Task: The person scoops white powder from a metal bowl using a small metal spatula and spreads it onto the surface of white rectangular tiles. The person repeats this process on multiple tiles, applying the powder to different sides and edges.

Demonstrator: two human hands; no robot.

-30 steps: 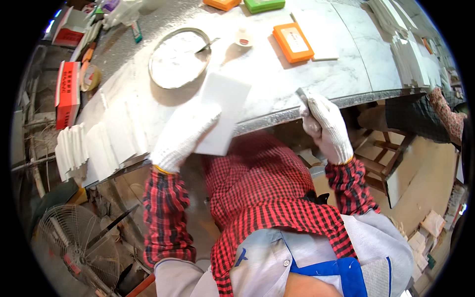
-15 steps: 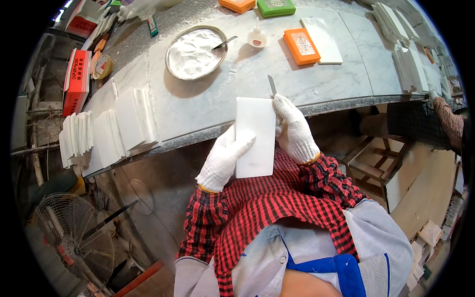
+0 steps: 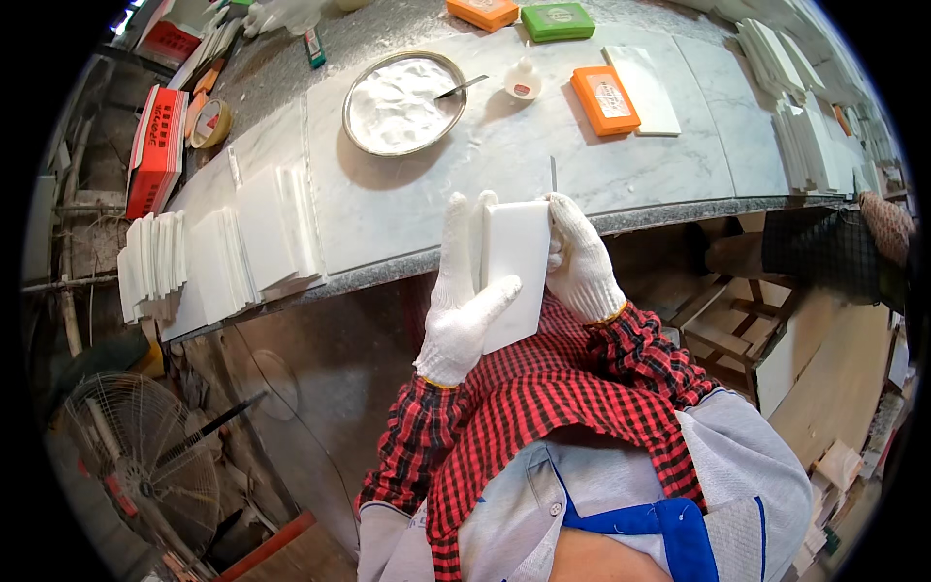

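White slab (image 3: 517, 267), between left hand (image 3: 458, 325) and right hand (image 3: 582, 257)

Gloves (image 3: 452, 341): ribbed knit cloth, matt. Tile (image 3: 519, 267): smooth, stone-like, faint sheen. Blade (image 3: 554, 173): thin metal. Bowl (image 3: 393, 153): shiny metal; filling (image 3: 398, 102) matt, lumpy. Bench top (image 3: 407, 209): smooth, marble-look; edge (image 3: 722, 210) rough. Apron (image 3: 572, 412): woven cloth, matt. Orange box (image 3: 588, 109): smooth plastic. Stool (image 3: 713, 337): wood. Fan guard (image 3: 179, 427): metal wire

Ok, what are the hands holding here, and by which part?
The left hand holds a white slab by its left long side, thumb on its face. The right hand grips a thin blade by its lower part, upper end bare.
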